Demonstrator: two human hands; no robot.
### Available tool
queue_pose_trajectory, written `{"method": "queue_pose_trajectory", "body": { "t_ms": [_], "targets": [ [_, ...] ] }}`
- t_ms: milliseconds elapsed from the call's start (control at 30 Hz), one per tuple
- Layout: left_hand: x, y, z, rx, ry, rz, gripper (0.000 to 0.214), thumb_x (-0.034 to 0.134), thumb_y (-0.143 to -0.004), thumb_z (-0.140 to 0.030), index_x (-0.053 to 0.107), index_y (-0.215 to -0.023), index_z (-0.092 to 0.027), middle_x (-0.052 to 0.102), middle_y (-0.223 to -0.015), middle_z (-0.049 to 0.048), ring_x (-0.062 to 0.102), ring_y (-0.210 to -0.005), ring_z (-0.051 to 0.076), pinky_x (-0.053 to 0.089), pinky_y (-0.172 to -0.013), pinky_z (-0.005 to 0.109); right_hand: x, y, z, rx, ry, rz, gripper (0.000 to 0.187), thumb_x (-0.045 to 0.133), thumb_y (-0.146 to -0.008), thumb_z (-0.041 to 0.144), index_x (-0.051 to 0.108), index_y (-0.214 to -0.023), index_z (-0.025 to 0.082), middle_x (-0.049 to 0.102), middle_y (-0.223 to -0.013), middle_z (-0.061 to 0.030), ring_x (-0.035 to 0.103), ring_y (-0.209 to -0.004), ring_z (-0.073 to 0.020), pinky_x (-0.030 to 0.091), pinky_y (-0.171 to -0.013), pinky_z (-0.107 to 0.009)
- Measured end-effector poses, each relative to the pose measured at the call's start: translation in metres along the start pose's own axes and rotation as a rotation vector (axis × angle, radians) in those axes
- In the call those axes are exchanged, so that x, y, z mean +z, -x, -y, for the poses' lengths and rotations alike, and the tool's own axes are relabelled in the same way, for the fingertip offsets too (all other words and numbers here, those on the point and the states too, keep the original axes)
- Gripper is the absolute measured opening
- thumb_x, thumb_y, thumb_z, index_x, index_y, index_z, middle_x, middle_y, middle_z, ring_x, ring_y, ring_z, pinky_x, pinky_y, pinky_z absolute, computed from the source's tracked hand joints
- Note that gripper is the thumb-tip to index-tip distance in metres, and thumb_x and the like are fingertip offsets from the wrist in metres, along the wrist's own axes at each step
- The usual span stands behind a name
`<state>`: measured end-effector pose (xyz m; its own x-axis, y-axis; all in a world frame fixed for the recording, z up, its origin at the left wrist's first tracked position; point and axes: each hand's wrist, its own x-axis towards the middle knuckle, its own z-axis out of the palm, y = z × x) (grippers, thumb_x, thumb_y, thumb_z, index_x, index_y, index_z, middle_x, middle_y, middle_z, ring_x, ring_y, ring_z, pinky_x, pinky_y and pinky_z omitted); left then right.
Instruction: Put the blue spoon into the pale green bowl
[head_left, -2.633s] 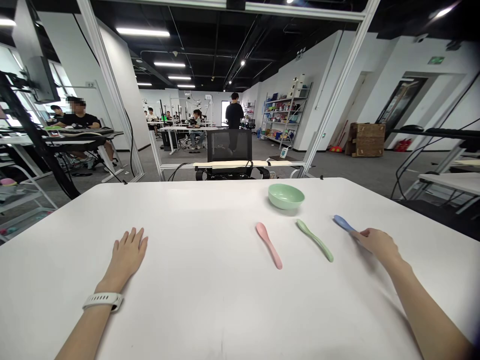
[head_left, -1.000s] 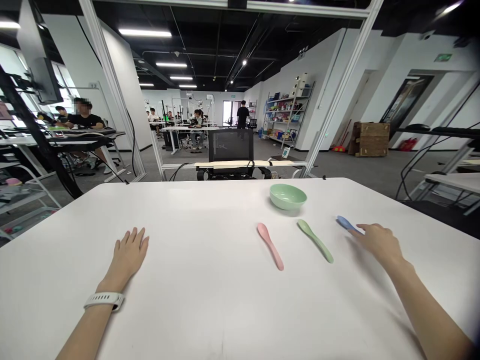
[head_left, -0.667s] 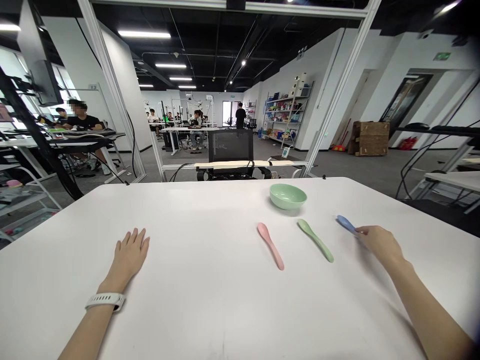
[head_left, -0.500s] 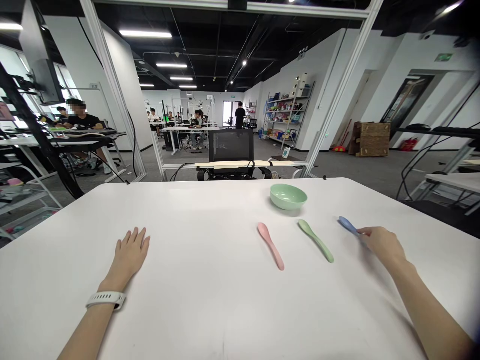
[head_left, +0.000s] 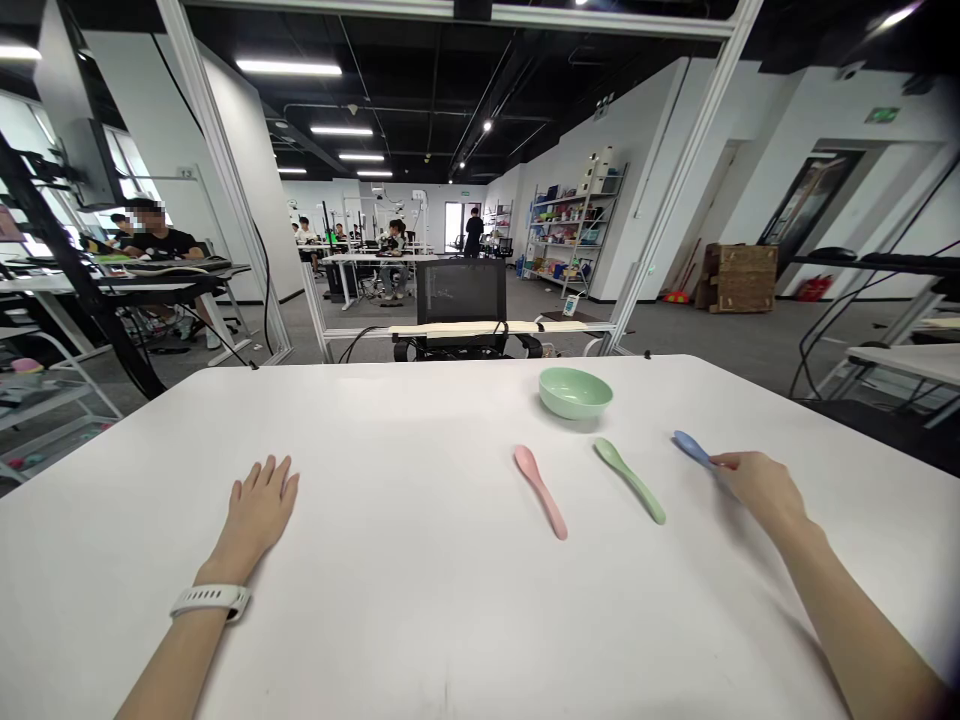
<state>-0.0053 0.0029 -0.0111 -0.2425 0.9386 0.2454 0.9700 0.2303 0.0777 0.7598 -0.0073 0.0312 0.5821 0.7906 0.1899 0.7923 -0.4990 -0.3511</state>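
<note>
My right hand (head_left: 761,487) is closed on the handle of a blue spoon (head_left: 691,447), whose bowl end points away to the left. The rest of its handle is hidden under my fingers. Left of it a green spoon (head_left: 630,480) lies slantwise on the table, and beyond that a pink spoon (head_left: 541,491) lies at a similar slant. A light green bowl (head_left: 575,394) stands upright behind the spoons. At the left, my left hand (head_left: 261,505) rests flat on the tabletop, palm down, fingers slightly spread, holding nothing.
Everything lies on a white table (head_left: 405,580). Past its far edge are a metal frame bar (head_left: 450,330) and a black mesh office chair (head_left: 461,295). Farther back, people sit at desks and one person (head_left: 474,232) stands. A loaded shelf (head_left: 574,230) is at the back right.
The whole view has shifted very slightly. My right hand keeps hold of the blue spoon in about the same place, and the left hand stays where it was.
</note>
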Motion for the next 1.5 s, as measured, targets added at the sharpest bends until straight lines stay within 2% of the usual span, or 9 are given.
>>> {"method": "queue_pose_trajectory", "body": {
  "t_ms": [200,300,400,500,633,733,967,1200,1500],
  "targets": [
    [0.000,0.000,0.000,0.007,0.001,0.009,0.071,0.022,-0.110,-0.041,0.056,-0.165,-0.011,0.051,-0.176,0.0208,0.044,-0.164,0.038,0.036,-0.133,0.060,0.002,-0.004,-0.003,0.039,0.043,0.019,0.043,0.055,-0.082,0.020,0.091,-0.105,0.020,0.085,-0.107,-0.0244,0.080,-0.095,-0.0406,0.055,-0.072,-0.043],
    [0.000,0.000,0.000,0.009,0.011,0.011,0.073,0.020,-0.110,-0.043,0.054,-0.166,-0.010,0.050,-0.176,0.0210,0.043,-0.165,0.039,0.035,-0.134,0.060,0.002,-0.004,-0.004,0.005,0.072,-0.006,0.044,0.053,-0.087,0.025,0.091,-0.109,0.018,0.084,-0.109,-0.0260,0.079,-0.101,-0.0435,0.058,-0.079,-0.048],
    [0.000,0.001,0.000,0.009,0.025,-0.003,0.073,0.020,-0.109,-0.042,0.056,-0.164,-0.010,0.051,-0.175,0.0215,0.044,-0.164,0.040,0.035,-0.133,0.062,0.003,-0.002,0.002,-0.116,0.094,-0.090,0.050,0.046,-0.097,0.032,0.088,-0.116,0.013,0.080,-0.125,-0.0301,0.075,-0.120,-0.0452,0.058,-0.097,-0.052],
    [-0.001,0.001,-0.002,0.005,0.035,-0.018,0.072,0.022,-0.108,-0.040,0.058,-0.163,-0.011,0.053,-0.174,0.0221,0.046,-0.163,0.040,0.036,-0.132,0.065,0.011,0.002,0.018,-0.305,-0.017,-0.130,0.054,0.040,-0.102,0.036,0.083,-0.125,0.013,0.075,-0.140,-0.0273,0.070,-0.133,-0.0402,0.052,-0.116,-0.049],
    [-0.004,0.001,-0.004,-0.001,0.031,0.006,0.073,0.021,-0.108,-0.040,0.056,-0.164,-0.009,0.051,-0.175,0.0233,0.045,-0.164,0.040,0.035,-0.133,0.064,0.033,0.010,0.042,-0.476,-0.193,0.028,0.052,0.043,-0.101,0.039,0.078,-0.133,0.018,0.073,-0.151,-0.0194,0.065,-0.147,-0.0355,0.046,-0.129,-0.051],
    [-0.006,0.001,-0.005,-0.011,0.027,0.032,0.074,0.019,-0.109,-0.040,0.054,-0.165,-0.007,0.048,-0.177,0.0241,0.042,-0.166,0.040,0.033,-0.134,0.063,0.050,0.013,0.048,-0.498,-0.253,0.122,0.051,0.048,-0.098,0.039,0.080,-0.131,0.017,0.075,-0.150,-0.0182,0.061,-0.153,-0.0352,0.042,-0.133,-0.055],
    [-0.002,0.000,-0.002,0.001,0.030,-0.001,0.072,0.021,-0.109,-0.040,0.056,-0.164,-0.011,0.051,-0.175,0.0217,0.044,-0.164,0.039,0.035,-0.133,0.063,0.060,0.011,0.042,-0.465,-0.280,0.130,0.053,0.047,-0.100,0.040,0.082,-0.131,0.015,0.071,-0.155,-0.0176,0.059,-0.155,-0.0342,0.040,-0.135,-0.052],
    [-0.001,0.000,-0.001,0.001,0.044,0.000,0.073,0.020,-0.108,-0.041,0.056,-0.164,-0.010,0.051,-0.175,0.0224,0.044,-0.164,0.040,0.034,-0.133,0.065,0.052,0.014,0.047,-0.432,-0.300,0.144,0.051,0.048,-0.100,0.039,0.083,-0.129,0.016,0.073,-0.153,-0.0169,0.060,-0.154,-0.0355,0.042,-0.134,-0.052],
    [-0.003,0.000,-0.001,0.007,0.025,0.020,0.072,0.021,-0.110,-0.041,0.054,-0.166,-0.009,0.048,-0.177,0.0232,0.043,-0.165,0.041,0.035,-0.134,0.064,0.036,0.038,0.072,-0.416,-0.386,0.245,0.066,0.054,-0.097,0.062,0.077,-0.140,0.019,0.076,-0.149,-0.0153,0.072,-0.137,-0.0387,0.056,-0.118,-0.049]
  ]
}}
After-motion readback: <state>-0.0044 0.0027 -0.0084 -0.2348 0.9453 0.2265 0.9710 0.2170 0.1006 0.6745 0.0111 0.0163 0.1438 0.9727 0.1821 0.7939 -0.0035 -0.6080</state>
